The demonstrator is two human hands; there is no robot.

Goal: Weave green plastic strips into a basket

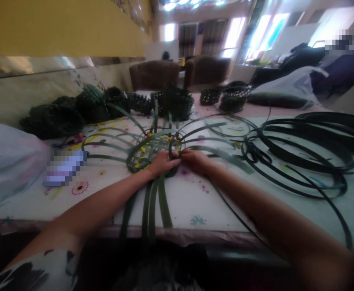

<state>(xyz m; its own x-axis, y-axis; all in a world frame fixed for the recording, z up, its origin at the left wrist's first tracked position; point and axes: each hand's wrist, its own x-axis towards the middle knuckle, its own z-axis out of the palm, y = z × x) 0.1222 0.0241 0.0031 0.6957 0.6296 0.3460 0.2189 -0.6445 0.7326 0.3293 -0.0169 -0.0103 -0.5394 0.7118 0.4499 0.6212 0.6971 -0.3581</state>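
A half-woven basket base [152, 151] of dark green flat strips lies on the flowered tablecloth [192, 206], its loose strips fanning out all round. My left hand [162, 162] is closed on the near rim of the weave. My right hand [195, 160] is closed beside it, pinching a thin dark strip [234, 214] that runs back toward me. The two hands almost touch. Several wide green strips [155, 206] hang from the weave over the table's front edge.
Large coils of dark strip [310, 149] lie at the right. Finished dark baskets [177, 103] stand in a row at the back, more of them [231, 97] further right. A clear plastic bag [7, 161] sits at the left. Chairs [154, 74] stand behind the table.
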